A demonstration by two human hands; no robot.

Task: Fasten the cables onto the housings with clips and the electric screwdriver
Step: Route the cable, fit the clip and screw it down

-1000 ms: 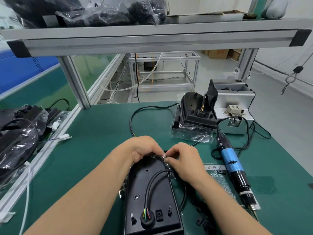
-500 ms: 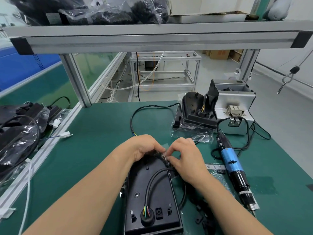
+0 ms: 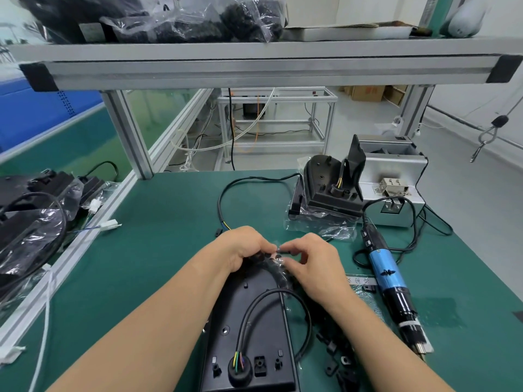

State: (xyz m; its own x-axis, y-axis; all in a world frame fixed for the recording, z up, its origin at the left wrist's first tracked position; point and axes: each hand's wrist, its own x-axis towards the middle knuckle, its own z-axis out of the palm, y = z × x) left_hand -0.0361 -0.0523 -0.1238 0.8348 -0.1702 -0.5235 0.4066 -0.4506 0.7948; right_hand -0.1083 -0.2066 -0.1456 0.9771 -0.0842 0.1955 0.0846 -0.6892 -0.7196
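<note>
Black housing flat on green counter at 6 o'clock, cable looped over it, left grip and right grip both pinching small clear bag at housing's 12 o'clock end, blue screwdriver at 3 o'clock, loose clips at 4 o'clock.

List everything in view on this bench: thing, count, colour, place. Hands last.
housing: one, black, flat on the mat under the hands
cable: one, black, looping over that housing
clear bag: one, small black parts inside, at the housing's far end
clips: several, black, loose on the mat right of the housing
electric screwdriver: one, blue and black, lying on the mat, right
stacked housings: count unclear, black, back right
metal box: one, silver, back right corner
mat: one, green, covers the bench
left hand: one, grips the clear bag
right hand: one, pinches the clear bag
</note>
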